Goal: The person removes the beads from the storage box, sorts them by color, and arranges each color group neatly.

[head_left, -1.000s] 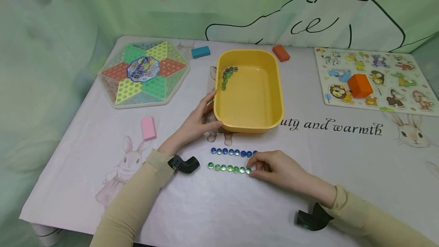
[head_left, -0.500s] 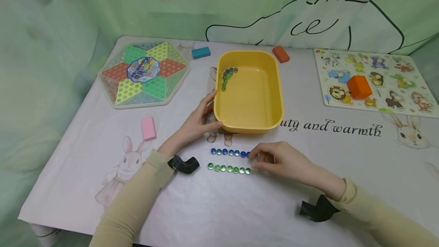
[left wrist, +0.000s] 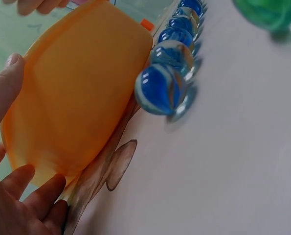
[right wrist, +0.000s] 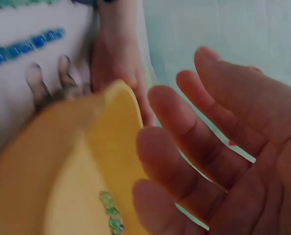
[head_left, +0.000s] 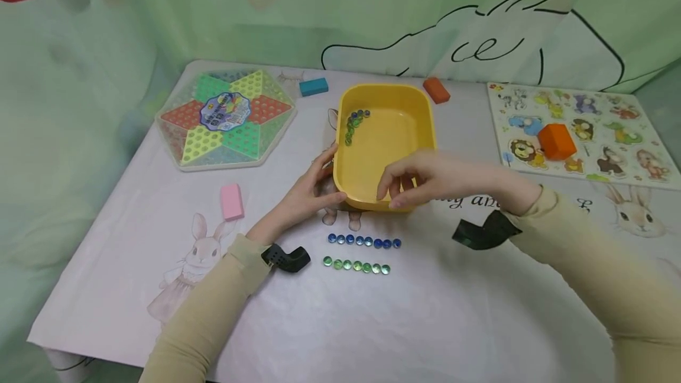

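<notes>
My right hand point(head_left: 420, 179) hangs loosely open and empty over the tub's point(head_left: 425, 135) near rim, marbles point(head_left: 355, 119) in its far-left corner, while my left hand point(head_left: 308, 191) grips the near-left corner.

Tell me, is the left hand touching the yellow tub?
Touching. In the head view the left hand wraps the near left corner of the yellow tub; the left wrist view shows its fingers against the tub's wall.
</notes>
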The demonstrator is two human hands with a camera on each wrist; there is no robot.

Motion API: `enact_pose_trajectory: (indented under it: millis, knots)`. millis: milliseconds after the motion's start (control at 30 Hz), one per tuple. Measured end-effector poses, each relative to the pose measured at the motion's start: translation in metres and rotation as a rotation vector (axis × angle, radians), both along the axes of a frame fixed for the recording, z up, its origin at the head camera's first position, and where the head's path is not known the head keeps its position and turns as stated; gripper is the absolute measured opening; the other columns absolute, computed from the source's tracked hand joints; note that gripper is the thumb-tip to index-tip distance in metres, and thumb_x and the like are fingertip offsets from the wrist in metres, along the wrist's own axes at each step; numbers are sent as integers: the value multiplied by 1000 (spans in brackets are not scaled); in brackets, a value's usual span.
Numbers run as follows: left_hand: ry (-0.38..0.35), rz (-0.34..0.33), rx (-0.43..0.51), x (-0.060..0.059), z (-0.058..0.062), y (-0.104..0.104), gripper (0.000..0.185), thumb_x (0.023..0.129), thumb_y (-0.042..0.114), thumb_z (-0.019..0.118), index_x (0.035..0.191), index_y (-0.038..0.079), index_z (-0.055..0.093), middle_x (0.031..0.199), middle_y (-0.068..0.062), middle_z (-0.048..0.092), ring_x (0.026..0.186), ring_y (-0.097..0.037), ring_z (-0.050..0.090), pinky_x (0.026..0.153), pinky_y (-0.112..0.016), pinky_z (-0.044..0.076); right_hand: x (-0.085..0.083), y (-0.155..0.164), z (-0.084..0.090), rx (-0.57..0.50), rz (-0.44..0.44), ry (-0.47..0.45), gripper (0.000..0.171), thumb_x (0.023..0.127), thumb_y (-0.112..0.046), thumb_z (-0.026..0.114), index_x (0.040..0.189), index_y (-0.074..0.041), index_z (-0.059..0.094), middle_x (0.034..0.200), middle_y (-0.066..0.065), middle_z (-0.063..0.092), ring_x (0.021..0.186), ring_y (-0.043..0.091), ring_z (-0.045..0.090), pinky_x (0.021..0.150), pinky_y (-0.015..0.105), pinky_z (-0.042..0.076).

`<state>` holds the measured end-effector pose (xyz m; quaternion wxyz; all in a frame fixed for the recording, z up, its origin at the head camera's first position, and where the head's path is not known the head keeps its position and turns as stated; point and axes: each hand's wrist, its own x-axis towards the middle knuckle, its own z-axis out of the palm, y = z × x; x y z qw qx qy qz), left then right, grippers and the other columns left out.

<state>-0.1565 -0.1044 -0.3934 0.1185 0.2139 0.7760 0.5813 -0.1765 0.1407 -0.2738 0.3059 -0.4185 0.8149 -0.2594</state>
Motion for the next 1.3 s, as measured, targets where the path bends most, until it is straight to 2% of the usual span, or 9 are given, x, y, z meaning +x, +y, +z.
enact_pose_trajectory:
  millis: [100, 167, 400, 467, 567, 700, 833, 1100, 1300]
  knots:
    - [5, 8, -18, -4, -10, 0, 86, 86, 16, 65, 150, 26, 8, 155, -4, 15, 137, -22, 30, 113, -46, 15, -22, -5, 4, 2, 8, -14, 16, 88, -18, 63, 101, -9, 64, 81, 0, 57, 75, 16, 52, 64, 24, 44]
    - [10, 8, -15, -5, -13, -1, 87, 86, 19, 66, 149, 28, 8, 155, -2, 15, 137, -21, 31, 113, -47, 15, -36, -10, 3, 9, -11, -20, 17, 88, -17, 62, 103, -7, 63, 83, 3, 58, 74, 18, 52, 64, 25, 46]
    - [14, 7, -20, -7, -14, -3, 86, 84, 36, 66, 149, 31, 9, 155, 4, 13, 137, -19, 31, 113, -46, 14, -81, -30, -9, 101, -151, 35, 23, 90, -19, 61, 108, -5, 62, 88, 7, 58, 75, 22, 54, 67, 30, 49]
    - [10, 2, -24, -8, -14, -3, 86, 85, 34, 66, 149, 30, 9, 155, 4, 12, 137, -19, 31, 113, -46, 15, -90, -34, -16, 107, -179, 54, 23, 90, -20, 60, 108, -5, 62, 89, 9, 58, 74, 23, 55, 66, 30, 49]
    - [-2, -5, -19, -9, -13, -3, 85, 87, 20, 65, 150, 25, 8, 156, -1, 11, 137, -22, 30, 113, -46, 15, -101, -40, -27, 104, -220, 91, 22, 90, -20, 60, 107, -6, 63, 90, 13, 59, 74, 25, 56, 63, 28, 48]
    - [-7, -11, -10, -9, -13, -3, 86, 86, 9, 64, 150, 20, 7, 156, -5, 9, 138, -26, 28, 113, -46, 15, -110, -48, -40, 121, -259, 146, 20, 90, -17, 60, 105, -6, 65, 88, 12, 61, 71, 24, 56, 60, 26, 46]
    - [10, -12, -3, -9, -14, -3, 87, 86, 11, 65, 150, 24, 7, 156, -3, 11, 137, -23, 30, 113, -45, 16, -114, -55, -50, 174, -260, 177, 20, 89, -16, 61, 107, -7, 65, 91, 10, 62, 70, 21, 54, 60, 25, 45]
    - [27, -5, -8, -8, -17, -4, 87, 84, 40, 66, 149, 32, 9, 155, 6, 12, 137, -18, 31, 114, -44, 15, -112, -65, -58, 244, -234, 236, 23, 86, -15, 63, 108, -6, 64, 97, 10, 62, 83, 22, 52, 73, 29, 44]
    - [17, 5, -24, -7, -15, -3, 84, 87, 24, 65, 148, 33, 8, 155, 5, 12, 137, -19, 30, 114, -44, 16, -110, -72, -61, 276, -246, 270, 23, 86, -17, 64, 107, -7, 65, 102, 9, 63, 87, 23, 53, 80, 32, 46]
